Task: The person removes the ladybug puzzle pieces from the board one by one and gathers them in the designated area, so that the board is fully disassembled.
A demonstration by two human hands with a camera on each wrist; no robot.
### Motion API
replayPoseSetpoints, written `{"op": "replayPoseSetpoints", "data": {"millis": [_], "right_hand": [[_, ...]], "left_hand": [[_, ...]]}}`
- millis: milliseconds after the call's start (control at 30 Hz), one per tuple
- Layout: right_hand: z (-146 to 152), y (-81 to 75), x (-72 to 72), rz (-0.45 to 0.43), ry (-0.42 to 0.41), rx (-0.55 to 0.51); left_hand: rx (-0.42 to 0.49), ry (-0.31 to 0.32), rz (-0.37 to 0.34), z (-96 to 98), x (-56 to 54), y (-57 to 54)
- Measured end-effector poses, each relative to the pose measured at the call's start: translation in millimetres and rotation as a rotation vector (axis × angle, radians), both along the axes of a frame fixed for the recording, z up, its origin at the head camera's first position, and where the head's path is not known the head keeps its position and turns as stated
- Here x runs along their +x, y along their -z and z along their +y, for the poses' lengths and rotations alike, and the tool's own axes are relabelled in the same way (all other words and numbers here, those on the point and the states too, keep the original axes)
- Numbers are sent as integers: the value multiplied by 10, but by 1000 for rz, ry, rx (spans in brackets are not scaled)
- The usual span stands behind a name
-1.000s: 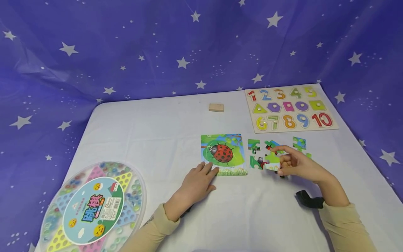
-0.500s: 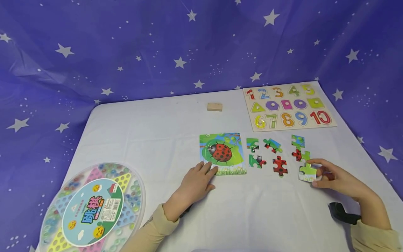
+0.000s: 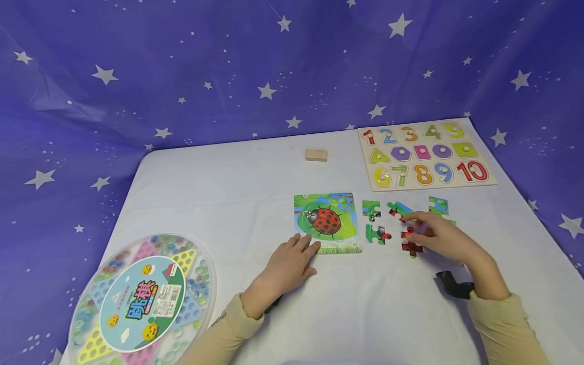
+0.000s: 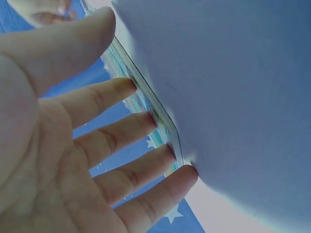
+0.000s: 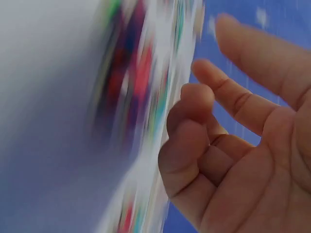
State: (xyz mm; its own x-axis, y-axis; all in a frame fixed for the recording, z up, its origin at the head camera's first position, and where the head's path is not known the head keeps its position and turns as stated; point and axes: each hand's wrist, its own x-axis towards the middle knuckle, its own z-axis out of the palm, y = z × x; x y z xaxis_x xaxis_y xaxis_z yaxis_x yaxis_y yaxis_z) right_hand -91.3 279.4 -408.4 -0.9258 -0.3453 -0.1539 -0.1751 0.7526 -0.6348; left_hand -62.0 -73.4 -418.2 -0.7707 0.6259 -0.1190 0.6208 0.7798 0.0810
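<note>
The ladybug puzzle board [image 3: 326,218] lies at mid-table, with my left hand [image 3: 287,261] resting its fingertips on the near-left edge. In the left wrist view the fingers are straight and spread along the board's side. My right hand [image 3: 440,235] hovers over the loose jigsaw pieces, thumb and index finger apart, the other fingers curled, nothing between them. Its thumb tip overlaps a red spotted piece [image 3: 412,248]; its index tip is by a blue-and-red piece [image 3: 399,210]. Left of these lie two green pieces, an upper one [image 3: 371,209] and a lower one [image 3: 376,234].
A blue-and-green piece [image 3: 439,205] lies beyond the right hand, which partly hides other pieces. The number-and-shape peg board [image 3: 429,157] is at the back right. A wooden block [image 3: 316,155] sits at the back; a round marble game box [image 3: 141,304] is front left.
The right hand carried a green piece rightward, set it down at the right and came back left over the red piece without it. The left hand stays on the board.
</note>
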Motion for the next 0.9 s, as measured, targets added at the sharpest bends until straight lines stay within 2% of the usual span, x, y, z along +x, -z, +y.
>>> {"op": "replayPoseSetpoints", "data": {"millis": [100, 200, 367, 500, 600, 900], "right_hand": [[-420, 47, -95, 70, -113, -18], [-808, 82, -136, 100, -200, -22], [-1249, 102, -113, 52, -257, 18], [-1385, 114, -75, 35, -283, 60], [-1416, 100, -54, 55, -289, 71], [-1441, 127, -73, 79, -259, 88]], "left_hand": [[1, -8, 7, 8, -6, 8], [-2, -17, 13, 8, -7, 23], [-11, -14, 17, 10, -8, 27], [-9, -15, -8, 10, -14, 14], [-7, -15, -11, 7, -19, 8], [5, -2, 52, -7, -9, -13]]}}
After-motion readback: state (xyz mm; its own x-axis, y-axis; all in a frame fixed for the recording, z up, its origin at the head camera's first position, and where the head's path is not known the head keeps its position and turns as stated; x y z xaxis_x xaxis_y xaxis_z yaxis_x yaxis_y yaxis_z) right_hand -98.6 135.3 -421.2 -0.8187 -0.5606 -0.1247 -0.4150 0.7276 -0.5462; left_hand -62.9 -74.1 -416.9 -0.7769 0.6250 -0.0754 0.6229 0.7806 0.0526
